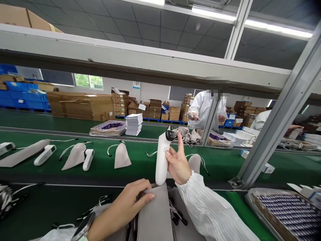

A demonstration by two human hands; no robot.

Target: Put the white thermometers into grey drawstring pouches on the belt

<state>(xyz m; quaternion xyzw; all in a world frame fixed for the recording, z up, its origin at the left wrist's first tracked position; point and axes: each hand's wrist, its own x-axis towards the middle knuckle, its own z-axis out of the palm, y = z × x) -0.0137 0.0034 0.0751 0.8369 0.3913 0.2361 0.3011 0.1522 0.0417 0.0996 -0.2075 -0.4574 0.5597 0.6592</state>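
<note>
My right hand (179,164) grips a white handheld infrared thermometer (161,167), upright with its black tip at the top. The thumb presses against its front and the index finger points up. My left hand (135,197) pinches the upper edge of a grey drawstring pouch (157,214) between thumb and fingers. The thermometer's lower end meets the pouch's top edge; whether it is inside the opening I cannot tell. More grey pouches lie beneath, with dark-tipped cords (178,214) showing beside them.
Pouches (122,156) and white thermometers (88,160) lie along the green conveyor belt (100,174). A tray of batteries (291,211) sits at right, near a slanted metal post (278,107). A shelf beam (140,60) crosses overhead. Across the line stands a person in white (200,105).
</note>
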